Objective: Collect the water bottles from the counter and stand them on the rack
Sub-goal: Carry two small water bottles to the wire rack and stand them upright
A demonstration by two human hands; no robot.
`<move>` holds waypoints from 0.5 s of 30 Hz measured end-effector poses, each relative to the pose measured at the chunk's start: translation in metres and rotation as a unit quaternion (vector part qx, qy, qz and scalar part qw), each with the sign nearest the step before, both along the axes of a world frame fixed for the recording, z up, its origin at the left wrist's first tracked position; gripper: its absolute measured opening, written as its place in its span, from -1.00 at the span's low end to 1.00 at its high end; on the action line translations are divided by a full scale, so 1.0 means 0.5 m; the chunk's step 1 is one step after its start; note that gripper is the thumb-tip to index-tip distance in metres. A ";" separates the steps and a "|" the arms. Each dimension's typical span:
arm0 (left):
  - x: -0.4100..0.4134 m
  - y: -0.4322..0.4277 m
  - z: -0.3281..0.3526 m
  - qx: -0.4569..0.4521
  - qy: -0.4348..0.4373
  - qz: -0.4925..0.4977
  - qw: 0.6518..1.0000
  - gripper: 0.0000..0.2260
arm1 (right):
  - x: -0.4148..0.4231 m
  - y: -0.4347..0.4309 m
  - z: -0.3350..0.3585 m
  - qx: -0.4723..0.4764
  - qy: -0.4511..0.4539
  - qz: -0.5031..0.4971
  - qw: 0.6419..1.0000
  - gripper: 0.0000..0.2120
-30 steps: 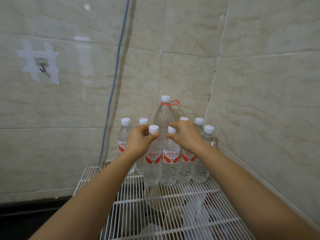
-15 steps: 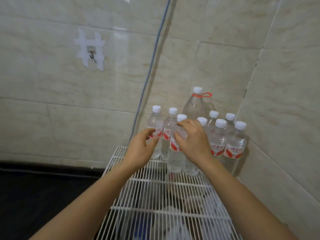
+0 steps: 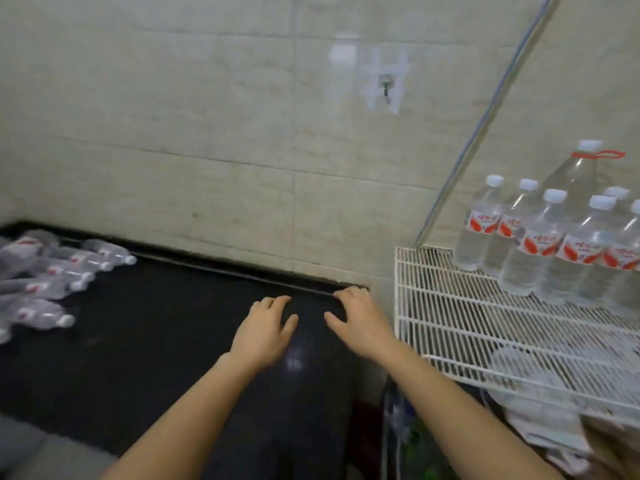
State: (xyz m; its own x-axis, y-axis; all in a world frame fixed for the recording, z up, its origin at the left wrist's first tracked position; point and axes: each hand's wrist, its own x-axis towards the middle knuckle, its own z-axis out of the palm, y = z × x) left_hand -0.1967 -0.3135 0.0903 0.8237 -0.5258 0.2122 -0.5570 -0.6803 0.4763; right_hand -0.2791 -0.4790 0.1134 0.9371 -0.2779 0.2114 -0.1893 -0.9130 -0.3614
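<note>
Several small water bottles (image 3: 540,244) with white caps and red labels stand upright at the back of the white wire rack (image 3: 450,327) on the right, next to one tall bottle (image 3: 575,174) with a red handle ring. Several more bottles (image 3: 52,271) lie on their sides at the far left of the black counter (image 3: 156,341). My left hand (image 3: 266,327) and my right hand (image 3: 360,320) hover over the counter's middle, just left of the rack. Both are empty, fingers loosely spread and slightly bent.
A tiled wall runs behind the counter, with a taped hook (image 3: 386,88) and a thin cable (image 3: 485,123) slanting down to the rack's back corner. Under the rack lie a clear bowl (image 3: 519,379) and other items.
Both hands have let go of the bottles on the rack and moved left over the counter. My view has swung left, bringing the lying bottles into sight.
</note>
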 end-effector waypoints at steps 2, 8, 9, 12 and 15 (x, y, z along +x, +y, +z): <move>0.006 0.127 -0.030 0.051 0.014 0.035 0.998 -0.55 | 0.034 0.113 -0.034 -0.023 0.044 0.027 0.998 -0.50; 0.025 0.458 -0.097 0.180 0.034 0.142 0.973 -0.55 | 0.131 0.402 -0.107 -0.086 0.160 0.142 0.973 -0.48; 0.030 0.497 -0.104 0.182 0.047 0.160 0.969 -0.55 | 0.148 0.438 -0.115 -0.092 0.169 0.158 0.968 -0.48; 0.054 0.592 -0.121 0.174 0.078 0.209 0.959 -0.55 | 0.205 0.533 -0.137 -0.099 0.187 0.197 0.957 -0.47; 0.093 0.663 -0.141 0.174 0.089 0.238 0.951 -0.56 | 0.272 0.611 -0.157 -0.097 0.199 0.222 0.950 -0.47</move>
State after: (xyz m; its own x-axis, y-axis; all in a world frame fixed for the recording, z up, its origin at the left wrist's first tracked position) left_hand -0.1503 0.0180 0.0198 0.9927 -0.0961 -0.0723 -0.0768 -0.9692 0.2340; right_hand -0.1433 -0.1737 0.0350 0.9692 0.1721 -0.1764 0.1443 -0.9766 -0.1597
